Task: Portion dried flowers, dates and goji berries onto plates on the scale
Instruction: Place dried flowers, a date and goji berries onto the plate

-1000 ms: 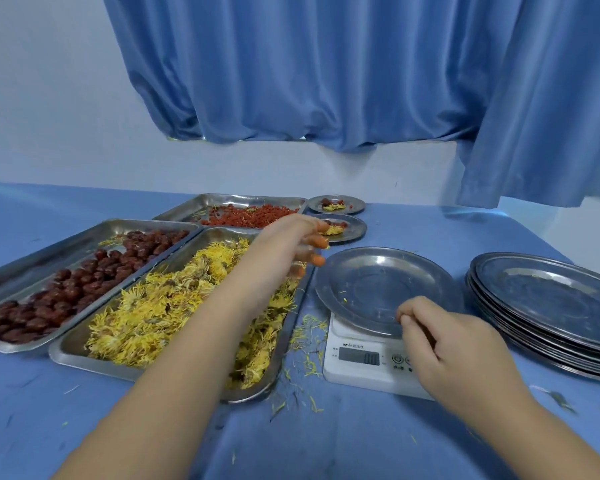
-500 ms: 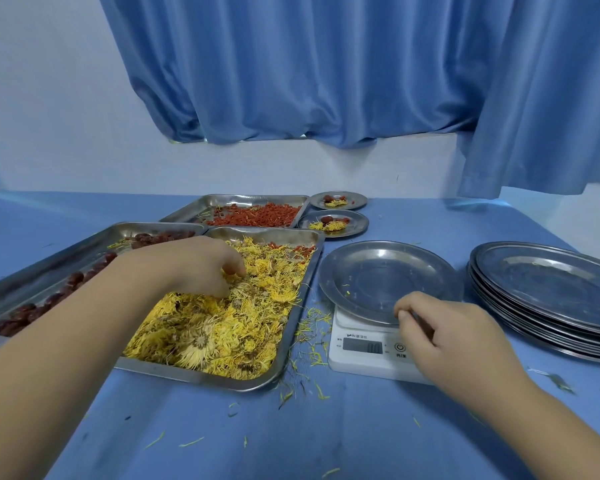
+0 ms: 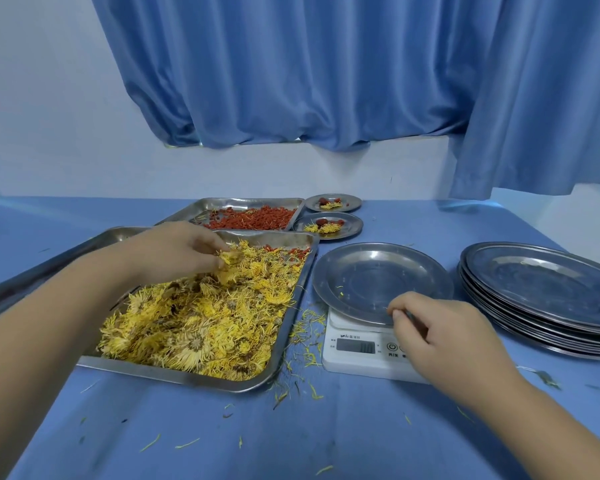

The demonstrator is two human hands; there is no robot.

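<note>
left hand (image 3: 184,251) reaching over the flower tray (image 3: 280,344), fingertips pinching a clump of dried flowers (image 3: 201,323) at the far end of the heap. right hand (image 3: 444,337) curling round the near rim of the plate (image 3: 378,275) sitting on the white scale (image 3: 357,348). goji berries (image 3: 253,218) lying in the tray behind; two portioned plates (image 3: 329,226) sitting just beside it; stack of plates (image 3: 548,289) resting right of the scale.

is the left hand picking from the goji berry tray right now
No, the left hand pinches dried flowers in the flower tray; the goji berry tray lies farther back.
</note>
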